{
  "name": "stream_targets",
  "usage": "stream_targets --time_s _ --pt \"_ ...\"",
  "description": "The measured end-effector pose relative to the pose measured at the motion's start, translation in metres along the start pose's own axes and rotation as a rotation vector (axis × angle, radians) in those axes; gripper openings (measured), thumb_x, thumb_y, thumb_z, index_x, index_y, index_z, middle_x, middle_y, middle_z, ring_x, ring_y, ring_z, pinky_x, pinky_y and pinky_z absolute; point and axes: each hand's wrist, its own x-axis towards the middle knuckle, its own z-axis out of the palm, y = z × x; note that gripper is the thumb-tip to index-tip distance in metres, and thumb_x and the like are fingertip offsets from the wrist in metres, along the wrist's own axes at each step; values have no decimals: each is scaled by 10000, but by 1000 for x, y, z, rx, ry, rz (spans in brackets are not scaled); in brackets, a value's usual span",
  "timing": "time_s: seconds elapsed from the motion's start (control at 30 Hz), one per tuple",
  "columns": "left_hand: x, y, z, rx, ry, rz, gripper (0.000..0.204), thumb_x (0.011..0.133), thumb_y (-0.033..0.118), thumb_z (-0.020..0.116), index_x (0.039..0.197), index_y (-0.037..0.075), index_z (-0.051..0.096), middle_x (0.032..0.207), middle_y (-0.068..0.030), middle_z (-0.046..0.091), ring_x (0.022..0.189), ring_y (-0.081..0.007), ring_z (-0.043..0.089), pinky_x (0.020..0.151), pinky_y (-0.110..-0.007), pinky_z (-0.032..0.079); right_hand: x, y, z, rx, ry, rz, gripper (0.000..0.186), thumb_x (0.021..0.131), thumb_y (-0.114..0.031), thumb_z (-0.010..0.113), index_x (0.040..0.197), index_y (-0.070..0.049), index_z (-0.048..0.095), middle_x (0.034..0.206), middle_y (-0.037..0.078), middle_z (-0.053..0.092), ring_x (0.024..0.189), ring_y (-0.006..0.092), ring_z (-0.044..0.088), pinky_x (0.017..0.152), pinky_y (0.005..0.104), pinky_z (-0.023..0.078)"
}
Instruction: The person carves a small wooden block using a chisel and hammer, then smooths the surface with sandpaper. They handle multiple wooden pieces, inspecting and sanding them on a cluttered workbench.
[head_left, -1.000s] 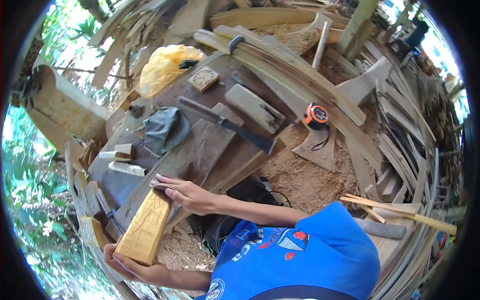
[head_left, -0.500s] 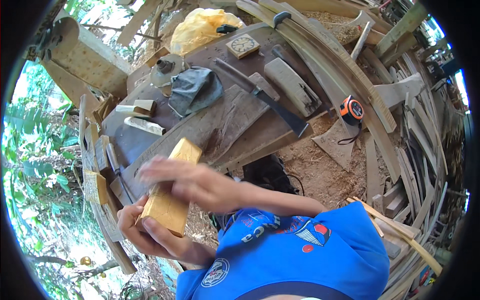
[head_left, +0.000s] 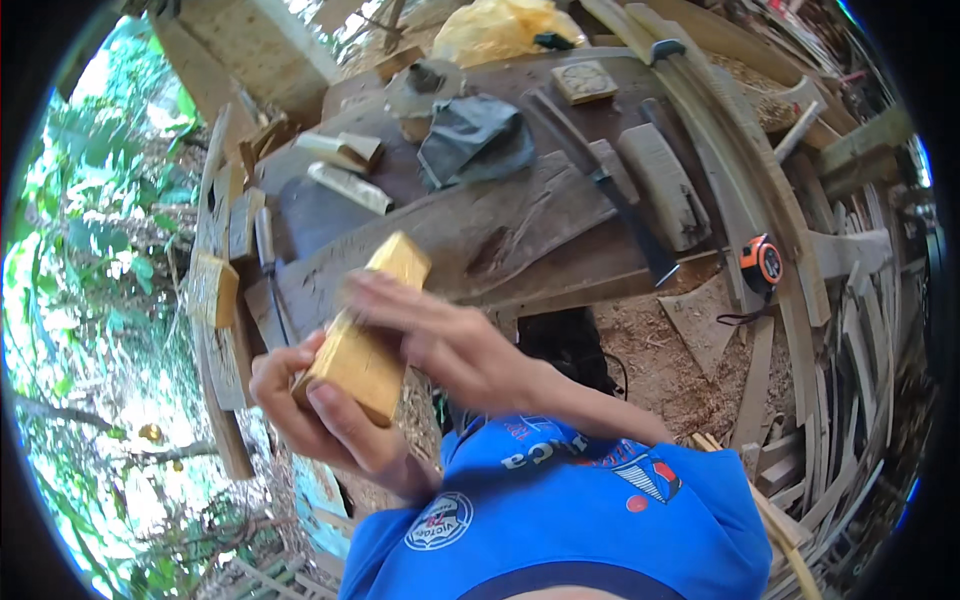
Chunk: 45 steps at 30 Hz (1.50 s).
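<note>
A yellow wooden block (head_left: 362,372), long and squared, is held at a tilt above the near side of the workbench. My left hand (head_left: 325,418) grips its lower end, thumb on the near face and fingers round the far side. Across its middle lies my right hand (head_left: 455,348), with fingers stretched out and somewhat blurred by motion; part of the block is hidden beneath it. Beyond the block rests a rough plank (head_left: 480,250) on the bench. A chisel-like tool with a wooden handle (head_left: 265,240) lies left of my hands.
On the bench are a long-handled broad-bladed tool (head_left: 610,185), a dark cloth (head_left: 475,142), a carved square block (head_left: 584,82) and a thick wooden piece (head_left: 665,185). An orange tape measure (head_left: 761,263) sits at the right. Another yellow block (head_left: 212,290) stands at the left edge.
The view has shifted, so the bench things appear farther right and higher. My right hand has slid slightly along the block; my left hand keeps its grip.
</note>
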Motion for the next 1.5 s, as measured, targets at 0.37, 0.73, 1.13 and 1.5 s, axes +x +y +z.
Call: stream_targets --time_s 0.37,0.73,1.13,1.5 --pt "40 -16 -8 -156 -211 43 186 874 154 431 806 -9 487 736 -89 518 661 -133 504 640 -257 388 32 -5 9 -92 26 -184 438 932 -224 345 1264 54 405 1287 180 448 1233 249 381 1031 337 263" --pt "63 -28 -12 -499 -422 -173 118 856 106 519 867 -9 541 707 -27 576 608 -22 463 557 -159 330 33 -13 15 -82 123 -176 411 930 -223 355 1222 49 452 1234 190 489 1192 276 433 1005 353 300" --pt "78 -40 -14 -490 -347 -204 105 818 105 600 818 3 575 687 18 510 561 -18 463 553 -157 404 35 -8 28 -181 126 -218 390 886 -140 404 1242 16 443 1261 186 470 1236 308 380 1039 389 261" --pt "37 -38 -36 -298 33 -138 283 812 209 407 880 -25 552 853 -128 583 787 -189 555 763 -273 430 15 31 23 -380 115 -178 355 849 -135 472 1171 12 498 1187 206 510 1120 348 468 965 410 342"
